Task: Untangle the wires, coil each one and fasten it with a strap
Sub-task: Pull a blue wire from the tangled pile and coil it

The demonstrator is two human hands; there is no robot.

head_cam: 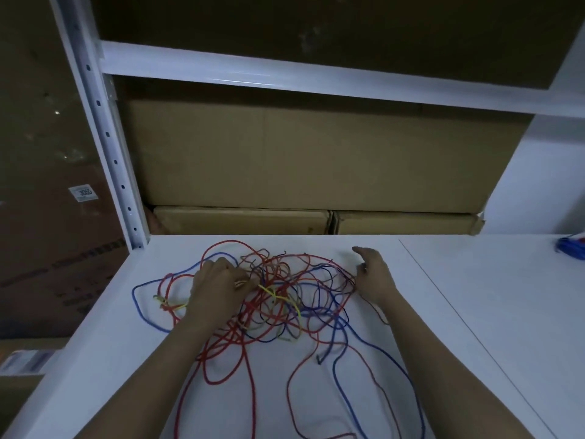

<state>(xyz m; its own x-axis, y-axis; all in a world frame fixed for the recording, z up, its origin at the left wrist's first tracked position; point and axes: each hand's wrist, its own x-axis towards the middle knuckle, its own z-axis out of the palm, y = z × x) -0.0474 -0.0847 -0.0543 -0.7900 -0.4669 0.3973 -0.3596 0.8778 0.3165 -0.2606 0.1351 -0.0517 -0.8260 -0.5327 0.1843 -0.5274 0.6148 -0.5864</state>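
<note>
A tangle of red, blue, yellow and dark wires [285,299] lies spread on the white table [474,312]. Long red and blue loops trail from it toward the near edge. My left hand [218,286] rests on the left part of the tangle, its fingers closed on a bundle of strands at the middle. At the tangle's right edge my right hand [373,277] lies with fingers spread, the index finger raised, and I cannot tell whether it pinches a thin strand. No strap shows near the tangle.
Cardboard boxes [300,160] stand stacked behind the table under a white shelf beam [316,77]. A white perforated post [104,134] rises at the table's back left corner. Something blue [569,247] lies at the far right edge. More boxes sit on the left.
</note>
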